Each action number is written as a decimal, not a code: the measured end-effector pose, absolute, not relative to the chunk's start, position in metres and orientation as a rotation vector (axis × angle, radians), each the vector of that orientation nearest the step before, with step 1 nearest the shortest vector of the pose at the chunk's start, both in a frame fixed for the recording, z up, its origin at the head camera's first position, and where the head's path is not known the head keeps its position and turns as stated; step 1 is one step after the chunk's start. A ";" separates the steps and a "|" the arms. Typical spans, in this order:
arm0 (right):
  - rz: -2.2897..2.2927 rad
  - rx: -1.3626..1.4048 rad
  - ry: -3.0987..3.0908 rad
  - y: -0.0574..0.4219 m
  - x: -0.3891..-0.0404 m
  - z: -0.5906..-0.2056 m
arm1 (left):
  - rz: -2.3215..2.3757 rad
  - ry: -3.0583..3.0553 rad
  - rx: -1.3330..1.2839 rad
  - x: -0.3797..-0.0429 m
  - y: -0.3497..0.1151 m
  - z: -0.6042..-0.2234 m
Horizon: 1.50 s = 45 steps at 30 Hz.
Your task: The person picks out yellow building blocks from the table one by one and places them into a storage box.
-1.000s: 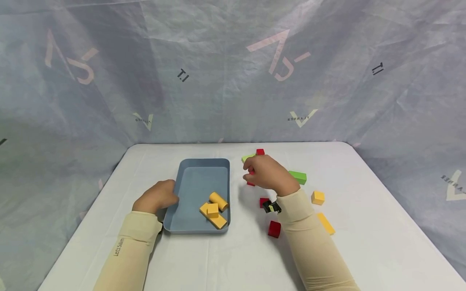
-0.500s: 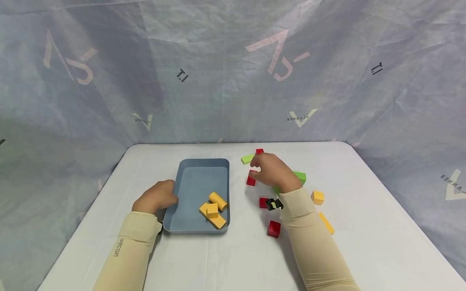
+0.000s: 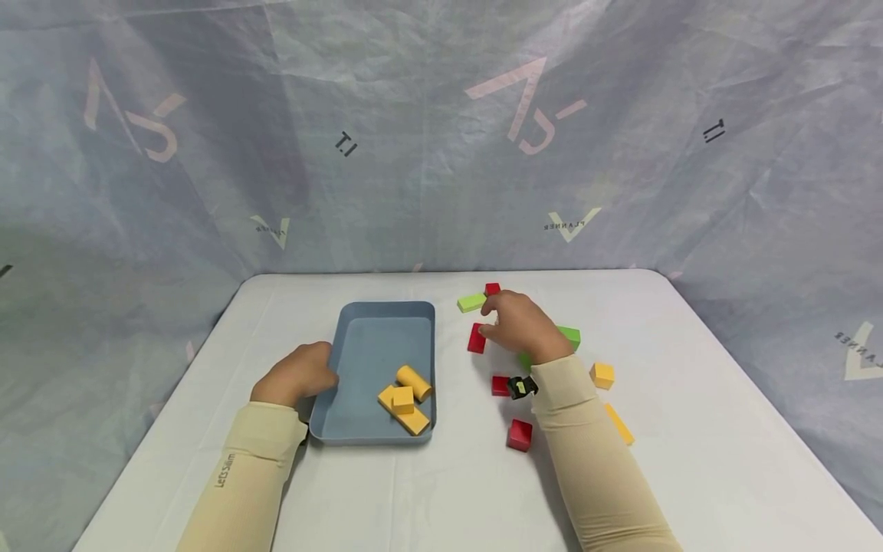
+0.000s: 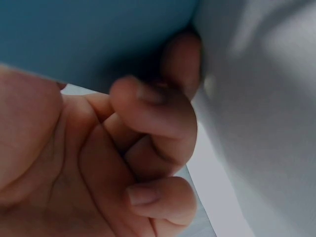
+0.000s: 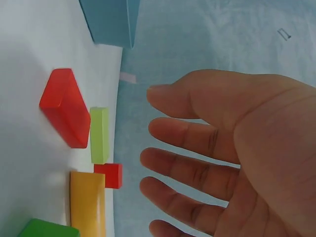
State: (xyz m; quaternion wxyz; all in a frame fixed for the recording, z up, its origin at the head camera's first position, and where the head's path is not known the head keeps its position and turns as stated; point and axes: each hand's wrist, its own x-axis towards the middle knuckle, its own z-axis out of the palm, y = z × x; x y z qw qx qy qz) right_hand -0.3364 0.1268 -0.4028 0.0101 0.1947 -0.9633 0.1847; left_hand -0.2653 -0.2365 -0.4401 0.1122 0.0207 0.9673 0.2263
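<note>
My left hand (image 3: 297,373) grips the left rim of a grey-blue tray (image 3: 366,345), its thumb over the edge and its fingers curled beneath, as the left wrist view shows. Inside the tray lie a yellow cylinder (image 3: 414,381) and a yellow flat block (image 3: 415,421) with a yellow cube (image 3: 403,399) on top. My right hand (image 3: 520,326) hovers over the blocks with nothing in it, fingers spread and slightly bent. Its thumb overlaps a red block (image 3: 476,340) in the head view. An orange-yellow block (image 5: 88,205) shows in the right wrist view, hidden by that hand from above.
A light green block (image 3: 472,303) and a red cube (image 3: 492,289) lie farther back. Green blocks (image 3: 569,336) sit partly behind the right wrist. Nearer are a red block (image 3: 500,386), a red cube (image 3: 520,435), a yellow cube (image 3: 602,376) and a yellow bar (image 3: 619,424).
My right hand has drawn slightly right, off the red block, which shows more fully. Its fingers have loosened apart. The left hand and tray look the same.
</note>
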 end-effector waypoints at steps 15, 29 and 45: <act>0.649 0.513 -3.066 0.131 -0.345 -0.412 | 0.681 2.839 0.066 -0.265 -0.237 -0.439; 0.603 0.510 -3.102 0.134 -0.352 -0.421 | 0.692 2.845 0.076 -0.265 -0.237 -0.439; 0.609 0.477 -3.139 0.137 -0.353 -0.427 | 0.709 2.844 0.073 -0.265 -0.236 -0.439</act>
